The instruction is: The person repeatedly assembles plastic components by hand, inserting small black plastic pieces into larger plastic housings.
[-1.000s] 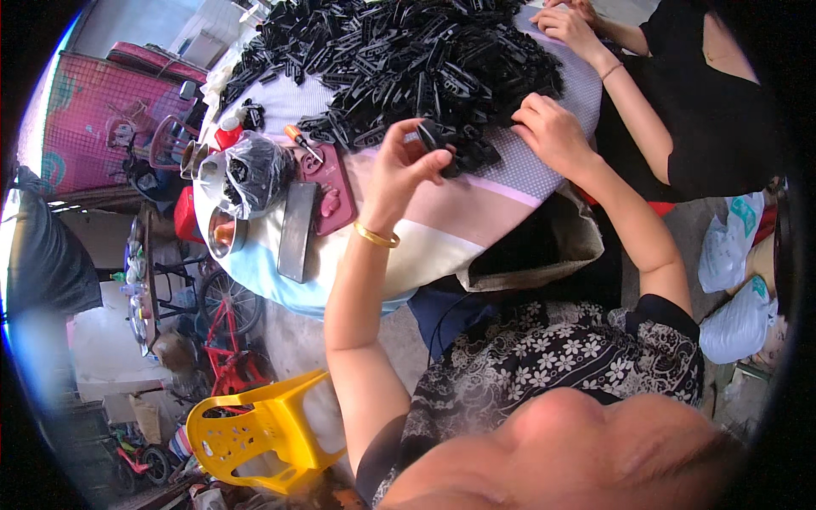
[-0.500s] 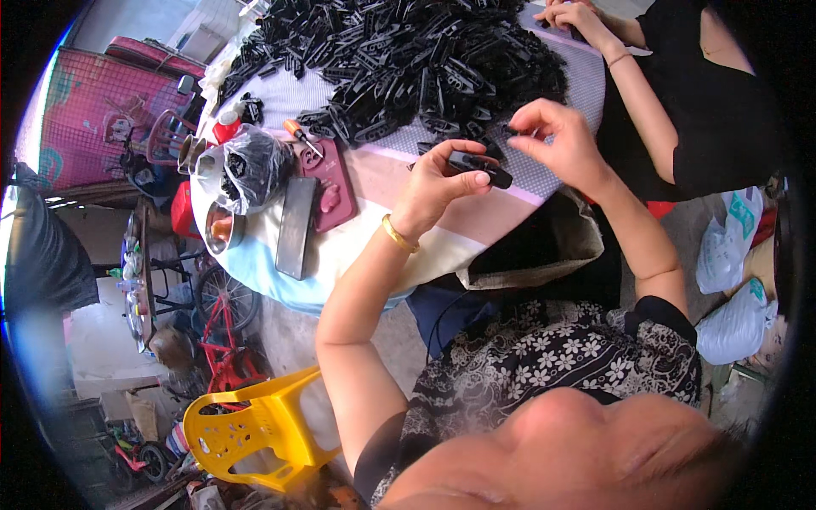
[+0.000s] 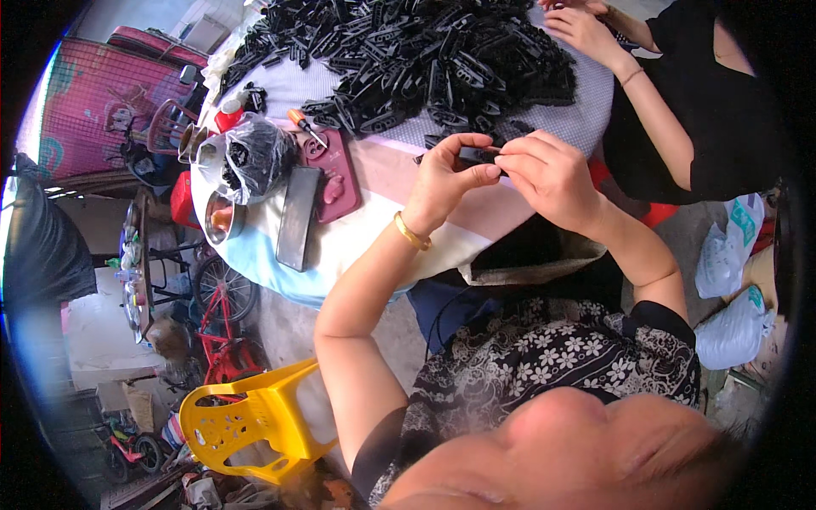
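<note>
Over the table's near edge, my left hand (image 3: 446, 183) is closed around a long black plastic part (image 3: 478, 156), thumb below and fingers above. My right hand (image 3: 552, 180) meets it at the part's right end, fingertips pinched together. The small black piece my right hand carried a moment earlier is now hidden by those fingertips. Just beyond my hands spreads a large pile of similar black plastic parts (image 3: 442, 64), heaped on the cloth-covered table (image 3: 399, 166).
On the table's left lie a dark red tray-like item (image 3: 342, 191), a black flat case (image 3: 299, 217), a screwdriver (image 3: 297, 119) and a clear plastic bag (image 3: 255, 157) of black pieces. A co-worker's hands (image 3: 586, 34) are at far right. A yellow chair (image 3: 246, 421) stands lower left.
My right hand has moved left and down, bringing its fingertips onto the end of the black part in my left hand. The co-worker's hand has shifted slightly.
</note>
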A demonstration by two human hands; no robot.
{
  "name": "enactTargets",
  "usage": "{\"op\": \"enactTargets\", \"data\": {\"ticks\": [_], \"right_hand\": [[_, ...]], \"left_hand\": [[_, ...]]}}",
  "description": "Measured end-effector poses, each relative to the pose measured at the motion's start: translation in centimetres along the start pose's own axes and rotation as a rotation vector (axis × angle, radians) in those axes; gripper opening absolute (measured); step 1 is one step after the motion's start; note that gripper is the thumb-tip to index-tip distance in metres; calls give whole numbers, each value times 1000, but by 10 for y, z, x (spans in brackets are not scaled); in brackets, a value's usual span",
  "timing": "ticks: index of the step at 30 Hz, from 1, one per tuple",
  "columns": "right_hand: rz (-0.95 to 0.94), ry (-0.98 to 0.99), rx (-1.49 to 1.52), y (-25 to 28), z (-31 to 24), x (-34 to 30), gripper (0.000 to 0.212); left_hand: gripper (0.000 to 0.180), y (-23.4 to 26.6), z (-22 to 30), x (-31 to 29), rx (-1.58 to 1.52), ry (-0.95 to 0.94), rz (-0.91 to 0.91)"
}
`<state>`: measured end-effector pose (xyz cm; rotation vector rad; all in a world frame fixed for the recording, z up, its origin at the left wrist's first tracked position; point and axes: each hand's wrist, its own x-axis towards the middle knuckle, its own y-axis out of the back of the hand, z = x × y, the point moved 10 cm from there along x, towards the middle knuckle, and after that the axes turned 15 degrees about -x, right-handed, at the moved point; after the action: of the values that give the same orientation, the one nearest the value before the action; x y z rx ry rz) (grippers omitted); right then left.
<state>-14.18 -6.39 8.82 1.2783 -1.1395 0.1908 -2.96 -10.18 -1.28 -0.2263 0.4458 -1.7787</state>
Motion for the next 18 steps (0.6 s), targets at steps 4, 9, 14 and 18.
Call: {"op": "enactTargets", "data": {"ticks": [4, 9, 14, 18], "right_hand": [[-23, 64, -122, 1, -9, -1, 16], [-96, -143, 91, -7, 11, -3, 21], [-371, -475, 515, -45, 42, -29, 31], [-312, -464, 562, -34, 41, -47, 33]], "left_hand": [[38, -5, -2, 0, -228, 25, -21], [35, -8, 6, -1, -188, -51, -68], [31, -27, 23, -20, 268, -286, -107], [35, -41, 13, -23, 438, -252, -239]]}}
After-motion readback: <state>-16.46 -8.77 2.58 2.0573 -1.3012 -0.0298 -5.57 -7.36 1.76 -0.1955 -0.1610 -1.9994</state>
